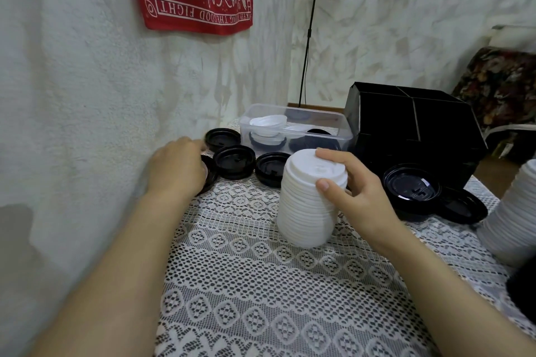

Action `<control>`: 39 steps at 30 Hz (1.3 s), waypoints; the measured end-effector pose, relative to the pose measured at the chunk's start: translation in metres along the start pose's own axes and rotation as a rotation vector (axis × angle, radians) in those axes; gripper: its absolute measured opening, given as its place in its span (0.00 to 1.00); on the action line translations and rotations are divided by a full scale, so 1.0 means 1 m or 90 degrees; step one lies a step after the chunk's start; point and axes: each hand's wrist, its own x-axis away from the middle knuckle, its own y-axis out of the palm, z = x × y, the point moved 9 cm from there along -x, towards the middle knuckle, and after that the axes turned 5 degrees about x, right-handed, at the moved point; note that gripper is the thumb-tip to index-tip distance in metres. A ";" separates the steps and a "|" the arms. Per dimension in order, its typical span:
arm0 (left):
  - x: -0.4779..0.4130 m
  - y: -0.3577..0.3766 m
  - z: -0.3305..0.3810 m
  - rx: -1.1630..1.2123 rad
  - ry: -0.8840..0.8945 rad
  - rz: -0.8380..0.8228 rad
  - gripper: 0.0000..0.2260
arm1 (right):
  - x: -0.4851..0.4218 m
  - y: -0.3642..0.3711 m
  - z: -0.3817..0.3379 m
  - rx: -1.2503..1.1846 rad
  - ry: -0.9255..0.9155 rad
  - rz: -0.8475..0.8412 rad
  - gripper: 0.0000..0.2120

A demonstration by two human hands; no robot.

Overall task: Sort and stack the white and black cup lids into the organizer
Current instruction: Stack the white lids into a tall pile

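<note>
I'm gripping the white lid stack (pixel 311 206) with the right hand (pixel 358 188). The thumb is pressing its side and the fingers are curling over the top lid, I judge to stop the tall column from leaning or sliding apart. It's standing on the lace tablecloth (pixel 261 284) at mid-table.

The left hand (pixel 177 168) is reaching over the loose black lids (pixel 234 161) clustered near the wall and covering one of them. I can't tell whether its fingers are closing on that lid or only resting. I'm reading this as gathering the black ones into their own pile.

Two more black lids (pixel 412 185) are lying overlapped just right of the stack, in front of the black organizer (pixel 412 130), whose compartments are too dark for me to see into. Behind the stack, the clear tub (pixel 342 136) is holding mixed lids waiting to be sorted. A second white stack (pixel 513 211) is standing at the right edge.
</note>
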 end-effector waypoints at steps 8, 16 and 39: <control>-0.006 -0.008 -0.012 0.124 -0.030 0.080 0.19 | 0.000 0.001 0.000 0.002 0.005 -0.002 0.18; 0.008 -0.039 0.015 0.322 0.111 0.280 0.04 | 0.000 0.000 0.000 0.011 0.003 -0.004 0.17; 0.003 0.048 0.031 0.240 0.060 -0.134 0.07 | 0.000 0.002 -0.002 0.019 0.002 -0.014 0.17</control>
